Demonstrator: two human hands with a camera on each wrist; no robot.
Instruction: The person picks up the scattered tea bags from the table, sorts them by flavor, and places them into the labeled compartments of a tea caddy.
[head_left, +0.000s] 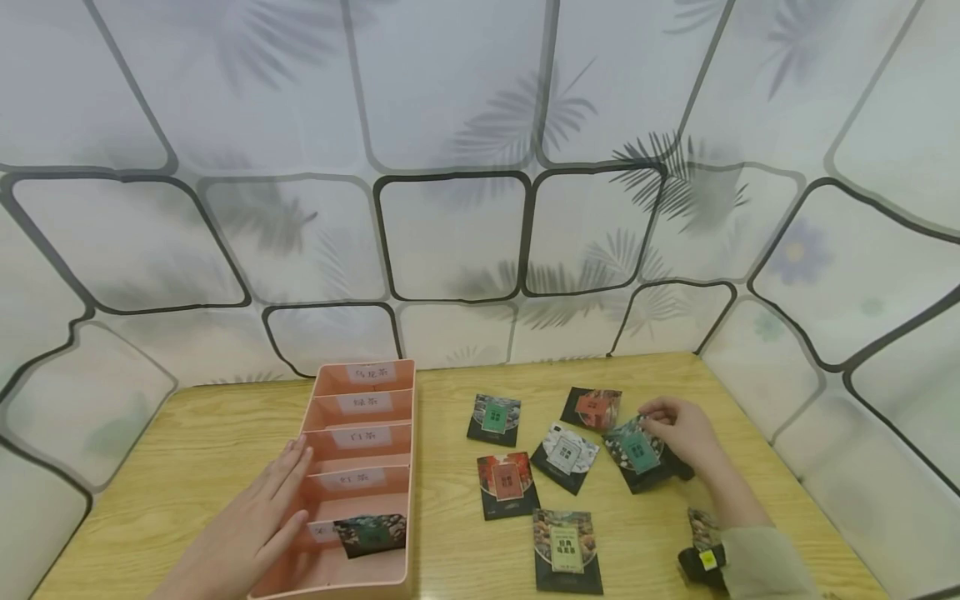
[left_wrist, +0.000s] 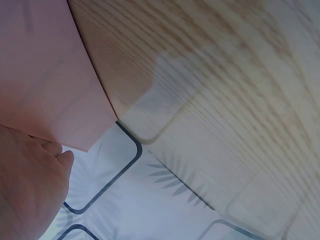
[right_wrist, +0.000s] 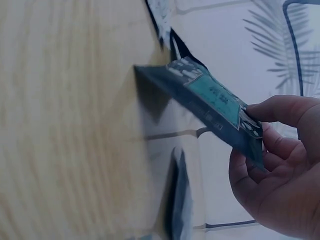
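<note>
My right hand (head_left: 686,433) pinches a tea sachet (head_left: 636,450) with a green label between thumb and fingers. In the right wrist view the sachet (right_wrist: 210,97) is tilted, its far corner close over the wood. My left hand (head_left: 258,517) rests with extended fingers on the left rim of a pink divided box (head_left: 412,483). Only part of that hand (left_wrist: 32,182) shows in the left wrist view, beside the pink wall. A dark sachet with a green label (head_left: 371,533) leans in the box's nearest compartment. White handwritten labels mark the dividers.
On the wooden table (head_left: 450,575) lie sachets with green (head_left: 493,419), orange-red (head_left: 592,407), white (head_left: 566,457), red (head_left: 508,485) and yellowish (head_left: 567,550) labels. Another sachet (head_left: 703,529) lies by the right forearm, partly behind a dark wrist device (head_left: 701,564). Patterned fabric (head_left: 450,242) encloses the table.
</note>
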